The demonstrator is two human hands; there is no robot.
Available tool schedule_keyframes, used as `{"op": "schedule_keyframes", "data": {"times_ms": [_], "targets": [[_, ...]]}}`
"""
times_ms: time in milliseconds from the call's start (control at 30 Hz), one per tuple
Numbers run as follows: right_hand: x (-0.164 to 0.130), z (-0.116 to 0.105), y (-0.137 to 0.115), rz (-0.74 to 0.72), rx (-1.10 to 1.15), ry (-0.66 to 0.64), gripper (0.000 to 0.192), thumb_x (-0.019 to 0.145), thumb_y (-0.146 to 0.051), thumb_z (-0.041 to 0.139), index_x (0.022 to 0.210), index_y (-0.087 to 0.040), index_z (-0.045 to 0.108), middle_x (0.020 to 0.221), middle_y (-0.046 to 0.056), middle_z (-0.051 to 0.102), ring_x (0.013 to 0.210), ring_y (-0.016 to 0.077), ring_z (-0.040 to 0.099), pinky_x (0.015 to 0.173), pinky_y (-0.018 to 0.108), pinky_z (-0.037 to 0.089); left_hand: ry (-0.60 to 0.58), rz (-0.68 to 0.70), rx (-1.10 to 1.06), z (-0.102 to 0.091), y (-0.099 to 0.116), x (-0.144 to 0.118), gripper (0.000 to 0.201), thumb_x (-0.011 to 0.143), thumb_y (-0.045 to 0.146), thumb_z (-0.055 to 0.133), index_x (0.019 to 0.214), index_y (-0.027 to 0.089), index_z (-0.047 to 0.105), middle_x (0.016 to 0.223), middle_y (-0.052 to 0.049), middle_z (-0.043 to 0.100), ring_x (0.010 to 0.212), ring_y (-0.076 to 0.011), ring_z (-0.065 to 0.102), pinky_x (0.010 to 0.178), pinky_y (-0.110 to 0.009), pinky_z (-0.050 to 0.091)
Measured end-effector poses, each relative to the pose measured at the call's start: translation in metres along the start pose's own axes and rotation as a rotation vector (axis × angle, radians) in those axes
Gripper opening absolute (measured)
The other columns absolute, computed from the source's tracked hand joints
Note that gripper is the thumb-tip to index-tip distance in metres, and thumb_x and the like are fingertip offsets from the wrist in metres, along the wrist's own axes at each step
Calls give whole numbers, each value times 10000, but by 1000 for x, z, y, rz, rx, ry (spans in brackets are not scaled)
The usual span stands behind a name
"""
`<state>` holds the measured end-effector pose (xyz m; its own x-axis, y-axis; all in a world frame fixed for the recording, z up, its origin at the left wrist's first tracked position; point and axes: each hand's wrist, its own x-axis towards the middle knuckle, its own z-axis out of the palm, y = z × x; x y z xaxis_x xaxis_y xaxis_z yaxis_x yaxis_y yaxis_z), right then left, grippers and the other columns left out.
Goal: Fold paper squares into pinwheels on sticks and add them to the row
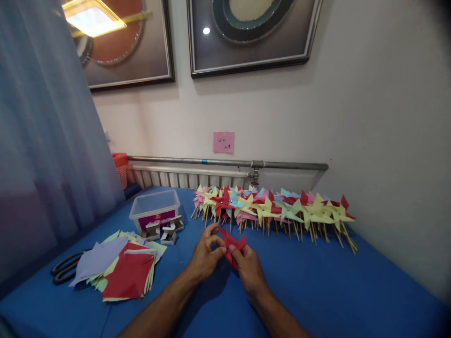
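A red paper pinwheel [225,235], its points folded, is held up over the blue table between my two hands. My right hand [251,268] grips it from the right, thumb pressed on the paper near its middle. On the other side, my left hand [207,251] has its thumb and index finger pinched together at the pinwheel's left edge. Whether a small pin sits in that pinch, I cannot make out. No stick shows on this pinwheel.
Many finished pinwheels on sticks [268,211] lie along the back right. At left are paper squares [130,274], black-handled scissors [65,267], a clear plastic tub [155,204] and small white boxes [169,234]. A metal pipe [225,162] runs along the wall.
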<state>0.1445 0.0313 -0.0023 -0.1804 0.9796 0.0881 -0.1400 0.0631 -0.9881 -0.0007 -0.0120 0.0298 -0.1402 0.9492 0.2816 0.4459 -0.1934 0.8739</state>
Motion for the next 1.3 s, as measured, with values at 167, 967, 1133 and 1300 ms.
{"op": "schedule_keyframes", "data": {"times_ms": [167,967,1133,1300], "targets": [[-2,2,-5,25,71,-53,382,705,-511,750,903,-184,766,830,64,786,715,222,690,628,286,506,-43,-12,-83,1,1,0,86,750,113,685,728,195,704,1576,-96,450,1395,-276,494,1184,-429,381],[-3,1,-5,-15,136,-151,448,674,-539,850,927,-175,786,888,78,807,803,255,720,750,342,546,16,-166,-330,5,3,1,178,630,316,684,620,160,598,553,32,523,536,-94,410,538,-237,299],[-1,3,-4,-2,172,-146,411,648,-493,875,905,-187,780,870,70,805,784,241,717,768,346,547,28,-165,-310,5,2,1,155,639,295,680,622,161,602,559,30,534,543,-95,427,544,-234,306],[-2,3,-6,-5,163,-131,382,643,-465,877,876,-183,768,822,60,788,744,222,700,750,335,536,27,-166,-316,7,-1,1,140,648,274,676,621,164,593,561,30,538,544,-97,432,544,-231,312]]}}
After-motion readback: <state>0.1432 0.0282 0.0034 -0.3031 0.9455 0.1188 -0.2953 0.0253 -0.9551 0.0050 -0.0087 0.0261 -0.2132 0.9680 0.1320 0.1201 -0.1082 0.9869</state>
